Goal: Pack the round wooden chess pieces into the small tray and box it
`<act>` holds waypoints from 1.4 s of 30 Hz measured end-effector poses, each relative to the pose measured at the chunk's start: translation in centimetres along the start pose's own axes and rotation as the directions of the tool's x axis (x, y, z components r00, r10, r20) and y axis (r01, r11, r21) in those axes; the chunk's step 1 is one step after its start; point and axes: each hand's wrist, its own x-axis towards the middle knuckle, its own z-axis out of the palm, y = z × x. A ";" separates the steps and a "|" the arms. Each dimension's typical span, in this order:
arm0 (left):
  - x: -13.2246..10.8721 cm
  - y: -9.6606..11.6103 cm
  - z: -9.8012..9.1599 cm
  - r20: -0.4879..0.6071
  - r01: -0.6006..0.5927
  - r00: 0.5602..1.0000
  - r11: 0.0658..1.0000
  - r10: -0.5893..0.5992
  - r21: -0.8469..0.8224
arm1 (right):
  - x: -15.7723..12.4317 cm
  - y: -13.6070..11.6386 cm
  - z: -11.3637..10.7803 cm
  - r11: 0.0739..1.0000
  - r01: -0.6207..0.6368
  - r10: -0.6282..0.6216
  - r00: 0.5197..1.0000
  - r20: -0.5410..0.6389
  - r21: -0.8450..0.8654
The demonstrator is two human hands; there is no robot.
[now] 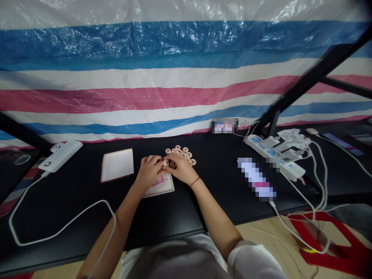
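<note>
My left hand (pixel 149 170) is closed above a shallow white box (pixel 167 187) that holds something clear with pink lines. Fingertips of my right hand (pixel 181 170), with a red string at its wrist, meet those of the left. Between them shows a pale wooden Chinese chess piece (pixel 165 163), pinched by both hands; how many pieces are there is hidden. Just beyond my right hand, several round Chinese chess pieces (pixel 177 148) with red or dark characters lie close together on the black table, partly covered by the hand.
A white-lined box lid (pixel 117 165) lies left of my hands. Farther left is a white device (pixel 60 156) with a looping cable (pixel 58 234). To the right lie a phone (pixel 257 179) and a power strip (pixel 273 157) with plugs. Another phone (pixel 224 126) leans against the striped sheet (pixel 151 95).
</note>
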 end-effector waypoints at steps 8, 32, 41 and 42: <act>-1.6 -2.5 -0.3 0.075 0.053 0.996 0.989 -0.042 -0.141 | 0.1 -0.8 1.0 0.973 0.062 -0.042 0.995 0.091 -0.223; -2.0 -3.8 0.7 0.090 0.027 0.996 0.960 -0.002 -0.280 | 0.2 -1.0 1.6 0.880 0.087 -0.032 0.992 0.125 -0.466; -2.7 -4.3 0.2 0.145 0.034 0.989 0.923 0.024 -0.384 | 0.4 -0.8 1.1 0.893 0.090 -0.061 0.995 0.080 -0.441; -2.7 -4.3 0.2 0.152 0.040 0.988 0.920 0.022 -0.391 | 0.6 -0.7 0.8 0.899 0.068 -0.053 0.997 0.047 -0.433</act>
